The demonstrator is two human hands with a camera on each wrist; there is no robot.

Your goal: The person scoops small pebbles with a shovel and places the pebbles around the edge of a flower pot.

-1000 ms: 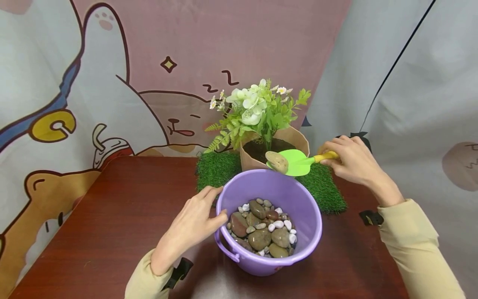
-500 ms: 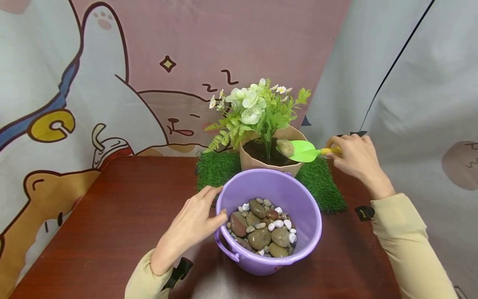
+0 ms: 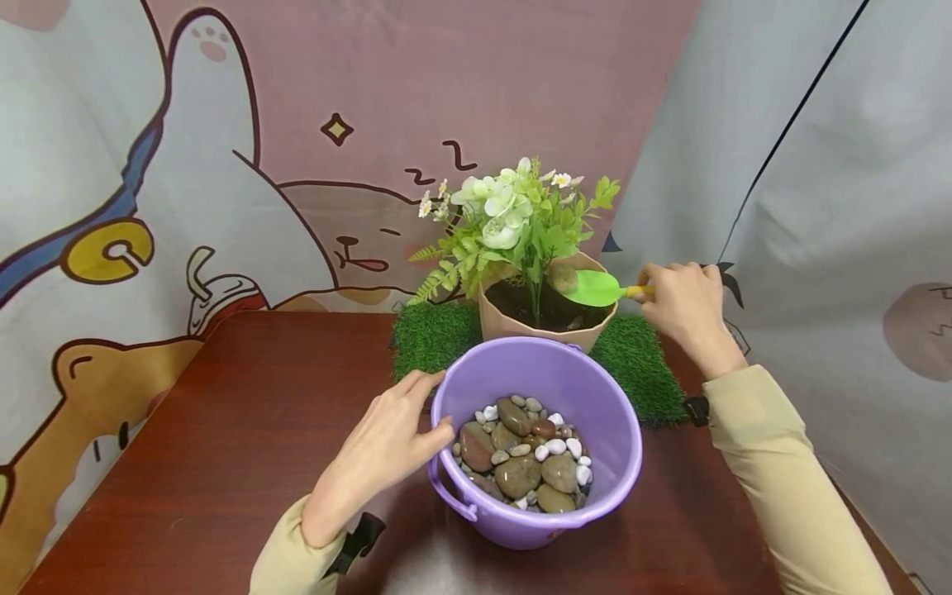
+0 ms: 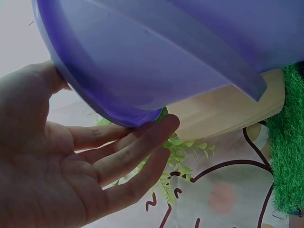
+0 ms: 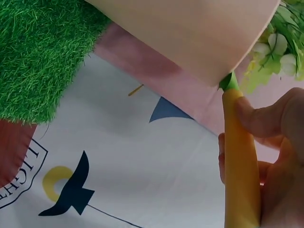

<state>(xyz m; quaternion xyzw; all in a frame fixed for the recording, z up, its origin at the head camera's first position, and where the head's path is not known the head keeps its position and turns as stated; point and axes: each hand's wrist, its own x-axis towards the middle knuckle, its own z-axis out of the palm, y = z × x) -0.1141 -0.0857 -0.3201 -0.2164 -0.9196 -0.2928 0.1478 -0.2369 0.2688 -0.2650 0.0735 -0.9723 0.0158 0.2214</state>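
Observation:
My right hand (image 3: 684, 302) grips the yellow handle (image 5: 240, 161) of a small garden trowel (image 3: 598, 289) with a lime-green blade. At the blade's tip is a brownish stone (image 3: 562, 278), over the dark soil inside the beige flowerpot (image 3: 576, 337). Cannot tell whether the stone touches the soil. White flowers and green leaves (image 3: 502, 219) rise from the pot. My left hand (image 3: 390, 438) rests on the left rim of a purple bucket (image 3: 621, 397), its thumb and fingers spread along the edge. Large and small stones (image 3: 516, 475) lie in the bucket.
Artificial grass (image 3: 647, 376) lies under the pot. The bucket stands on a reddish-brown wooden table (image 3: 283, 397), close in front of the pot. A printed cartoon cloth (image 3: 372, 83) hangs behind, and a pale cloth (image 3: 818, 207) hangs on the right.
The trowel with its stone has moved from above the bucket's back rim to over the pot's soil. My right forearm has shifted left and away from me. My left hand stays on the bucket.

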